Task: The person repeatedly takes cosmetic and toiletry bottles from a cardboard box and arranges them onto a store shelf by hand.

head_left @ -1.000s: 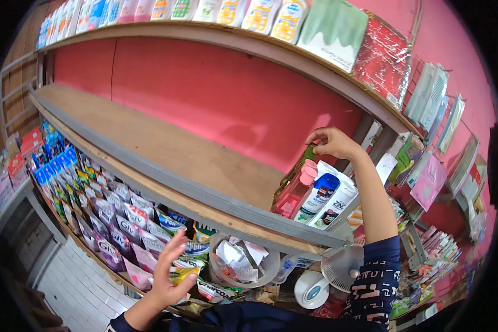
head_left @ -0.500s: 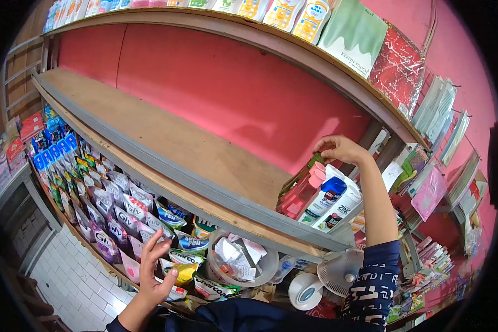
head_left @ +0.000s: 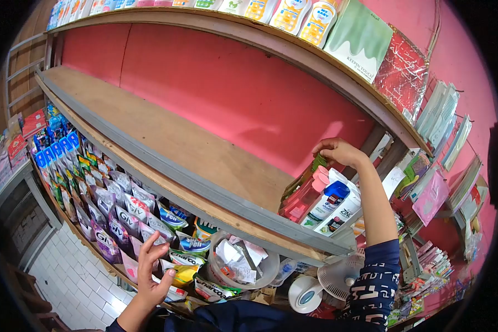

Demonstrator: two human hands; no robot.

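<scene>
My right hand point(head_left: 337, 151) reaches over the right end of the middle shelf, its fingers closed around the top of a green bottle point(head_left: 317, 162). The lower part of that bottle is mostly hidden behind pink bottles point(head_left: 306, 200). Beside these stand a white shampoo bottle with a blue cap point(head_left: 333, 195) and a white ZINC bottle point(head_left: 344, 211). My left hand point(head_left: 151, 271) is held above the pouches on the lower shelf, thumb and fingers apart, with nothing in it. Closest to it are yellow-green pouches point(head_left: 186, 272).
Across the middle runs a brown shelf board point(head_left: 166, 133) with a grey front edge. Baby-product bottles point(head_left: 318, 22) and a green box point(head_left: 359, 41) line the shelf above. Below are rows of Glv pouches point(head_left: 108, 246), a tub of papers point(head_left: 268, 265), a scale point(head_left: 305, 293) and a fan point(head_left: 337, 276).
My right hand has shifted very slightly, and more of the green bottle's top shows under its fingers. The left hand stays open in nearly the same place. The view has moved a little.
</scene>
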